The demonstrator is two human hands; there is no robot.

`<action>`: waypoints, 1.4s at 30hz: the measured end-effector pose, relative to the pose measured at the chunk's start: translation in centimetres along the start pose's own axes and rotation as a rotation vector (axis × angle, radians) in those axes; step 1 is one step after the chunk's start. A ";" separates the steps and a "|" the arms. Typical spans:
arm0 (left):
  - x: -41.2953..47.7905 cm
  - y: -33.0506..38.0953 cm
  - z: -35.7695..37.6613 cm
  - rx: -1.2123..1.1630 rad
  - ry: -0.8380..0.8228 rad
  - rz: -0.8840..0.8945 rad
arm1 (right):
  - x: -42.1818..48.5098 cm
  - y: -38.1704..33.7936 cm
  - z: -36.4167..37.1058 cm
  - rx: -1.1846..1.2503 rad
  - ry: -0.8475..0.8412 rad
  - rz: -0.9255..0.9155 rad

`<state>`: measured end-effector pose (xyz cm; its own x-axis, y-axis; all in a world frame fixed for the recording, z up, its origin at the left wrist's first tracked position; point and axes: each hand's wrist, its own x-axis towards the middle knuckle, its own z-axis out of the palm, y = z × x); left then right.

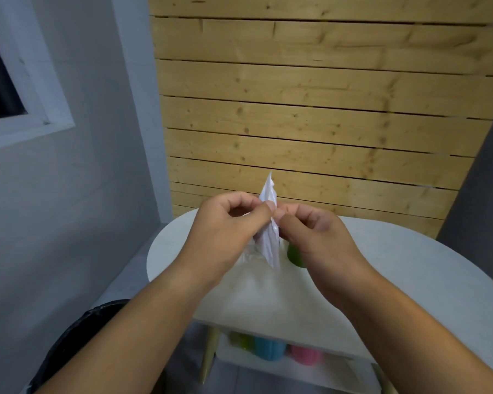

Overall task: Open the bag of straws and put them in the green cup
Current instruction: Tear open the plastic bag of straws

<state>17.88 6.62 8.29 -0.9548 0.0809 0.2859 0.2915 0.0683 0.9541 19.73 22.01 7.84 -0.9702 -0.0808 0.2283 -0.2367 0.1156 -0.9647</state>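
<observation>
Held upright over pale round tabletop (424, 268): thin white crinkled plastic bag of straws (268, 194), tip pointing up in front of wooden slat wall (325, 109). Pinched mid-length from both sides: left hand (225, 231) with thumb and curled fingers on left edge, right hand (316, 237) likewise on right edge, fingertips nearly meeting at the plastic. Small green cup (293, 255) standing on tabletop just beyond right hand, mostly hidden by it. On lower shelf, blurred: blue cup (269, 348), pink cup (306, 355). Straws not distinguishable through the plastic. Whether bag's lower end touches tabletop: cannot tell.
</observation>
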 end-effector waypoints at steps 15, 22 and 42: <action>-0.9 -0.4 0.6 0.203 0.036 0.018 | -0.2 0.5 1.4 -0.132 0.250 -0.013; -0.4 -0.9 -0.5 0.080 0.080 -0.037 | 0.3 0.5 0.0 -0.056 0.343 0.011; -0.5 -2.5 1.1 0.152 0.109 -0.274 | 0.8 0.6 -0.3 0.136 0.370 0.053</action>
<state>17.71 7.54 5.70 -0.9971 -0.0670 0.0357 0.0201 0.2209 0.9751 18.79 22.30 7.45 -0.9398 0.2867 0.1859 -0.2012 -0.0245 -0.9792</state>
